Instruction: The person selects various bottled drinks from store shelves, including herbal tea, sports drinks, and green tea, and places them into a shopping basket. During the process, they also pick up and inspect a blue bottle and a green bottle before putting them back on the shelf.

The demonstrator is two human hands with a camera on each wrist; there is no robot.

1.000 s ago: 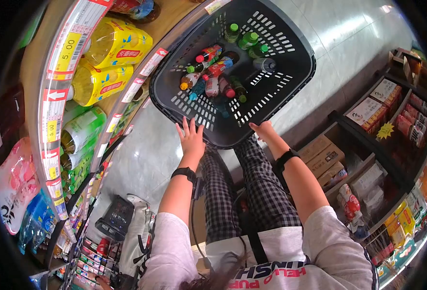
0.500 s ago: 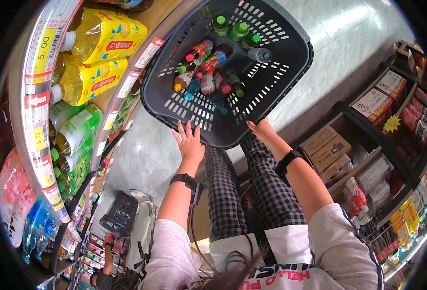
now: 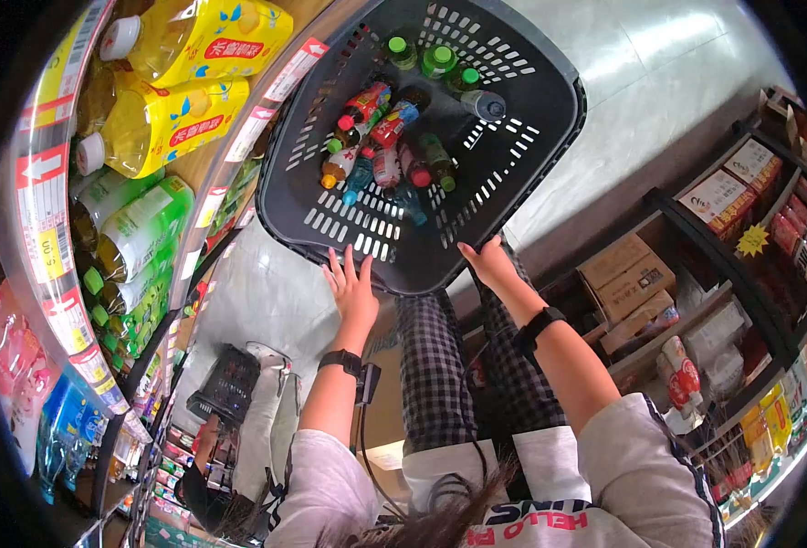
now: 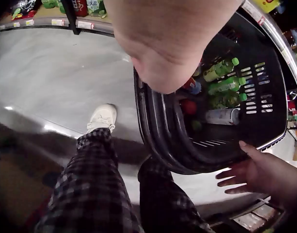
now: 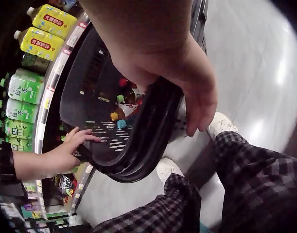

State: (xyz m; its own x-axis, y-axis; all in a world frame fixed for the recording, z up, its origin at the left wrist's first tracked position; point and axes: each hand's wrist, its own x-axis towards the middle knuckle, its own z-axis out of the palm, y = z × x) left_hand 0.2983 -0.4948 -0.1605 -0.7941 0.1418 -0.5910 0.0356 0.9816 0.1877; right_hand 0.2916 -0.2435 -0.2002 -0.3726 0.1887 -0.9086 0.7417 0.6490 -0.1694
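Note:
A dark grey shopping basket [image 3: 504,196] with slotted walls is in front of my legs. Inside it lie several drink bottles [image 3: 385,169]; a few with green caps [image 3: 439,60] stand at the far end. My left hand [image 3: 356,297] rests spread fingers over the near-left rim. On the near-right rim, my right hand [image 3: 497,267] has its thumb on the edge. In the left wrist view, the right hand's fingers [image 4: 232,180] extend straight outside the wall. The right wrist view shows the left hand [image 5: 71,150] with fingertips over the rim.
At left, a shelf with price labels [image 3: 43,169] holds yellow drink bottles [image 3: 180,123] and green tea bottles [image 3: 148,228]. Snack shelves with cartons [image 3: 632,283] stand at right. Behind on the left, another person [image 3: 267,411] is near a second dark basket [image 3: 225,379]. Tiled floor [image 3: 641,110] lies beyond.
The basket and both hands sit slightly lower in the head view. The yellow bottles appear larger and closer. The other person's arm has moved toward the second basket.

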